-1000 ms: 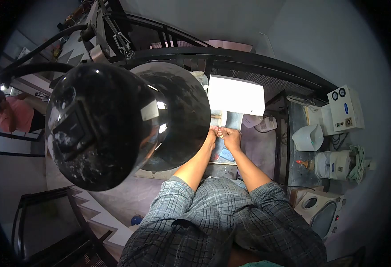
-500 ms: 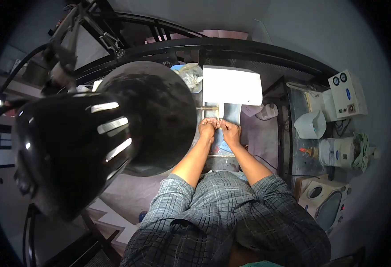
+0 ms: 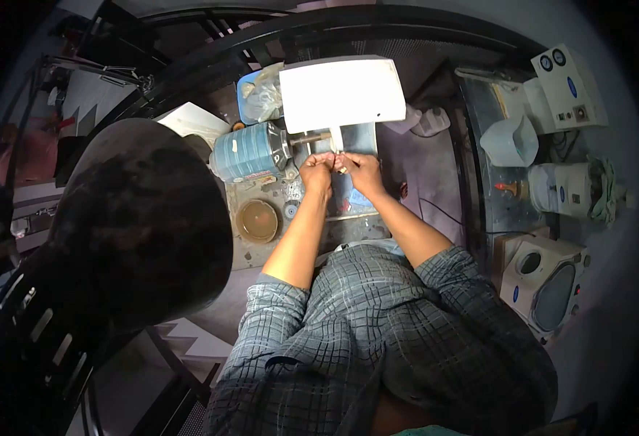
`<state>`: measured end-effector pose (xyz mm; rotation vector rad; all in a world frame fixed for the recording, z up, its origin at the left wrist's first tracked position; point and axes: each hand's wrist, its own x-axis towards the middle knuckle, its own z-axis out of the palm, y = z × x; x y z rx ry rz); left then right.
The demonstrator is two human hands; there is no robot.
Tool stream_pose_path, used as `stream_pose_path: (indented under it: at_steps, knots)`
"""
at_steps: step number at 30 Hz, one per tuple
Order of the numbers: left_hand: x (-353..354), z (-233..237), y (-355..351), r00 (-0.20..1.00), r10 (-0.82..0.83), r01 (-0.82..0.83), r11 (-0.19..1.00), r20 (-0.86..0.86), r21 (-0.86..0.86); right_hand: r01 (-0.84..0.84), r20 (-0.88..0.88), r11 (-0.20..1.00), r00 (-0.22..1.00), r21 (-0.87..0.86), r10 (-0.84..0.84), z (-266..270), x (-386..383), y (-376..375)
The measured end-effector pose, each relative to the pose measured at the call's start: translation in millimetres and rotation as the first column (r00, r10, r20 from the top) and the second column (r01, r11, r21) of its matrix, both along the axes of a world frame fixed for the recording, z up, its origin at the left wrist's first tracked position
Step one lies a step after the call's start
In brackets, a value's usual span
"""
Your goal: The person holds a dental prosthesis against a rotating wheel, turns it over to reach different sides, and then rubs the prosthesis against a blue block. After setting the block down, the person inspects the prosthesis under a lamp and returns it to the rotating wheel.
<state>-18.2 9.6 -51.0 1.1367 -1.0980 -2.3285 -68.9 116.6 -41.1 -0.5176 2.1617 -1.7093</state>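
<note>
My left hand (image 3: 316, 173) and my right hand (image 3: 364, 174) meet in front of a white polishing wheel (image 3: 336, 138). Both have their fingers pinched together, fingertips almost touching, around a small pale piece whose kind I cannot tell. The wheel sits on the shaft (image 3: 311, 138) of a blue bench motor (image 3: 250, 152), just beyond my fingertips. A bright white hood (image 3: 343, 93) stands over the wheel. Beneath my hands is a tray (image 3: 345, 209) with a blue patch in it.
A large black lamp shade (image 3: 145, 225) fills the left foreground. On the bench are a brown bowl (image 3: 257, 221) and a blue bin (image 3: 247, 97) holding a plastic bag. To the right, a side table carries a white pitcher (image 3: 509, 141) and a machine with gauges (image 3: 568, 86).
The view has shifted, so the lamp shade appears lower and farther left, and the motor and brown bowl now show. Both hands stay pinched together at the wheel.
</note>
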Motion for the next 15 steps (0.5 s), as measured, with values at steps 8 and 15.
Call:
stream_pose_path:
  at_steps: [8,15]
  knots:
    - [0.3,2.7,0.4,1.0,-0.003,0.003,1.0,0.014,-0.001,0.03,0.193,0.998,0.981,-0.063,-0.018,5.7,1.3,0.6]
    - [0.2,10.5,-0.4,0.999,-0.024,0.025,1.0,0.035,-0.013,0.06,0.342,0.985,0.94,-0.163,0.0,3.0,0.3,2.2]
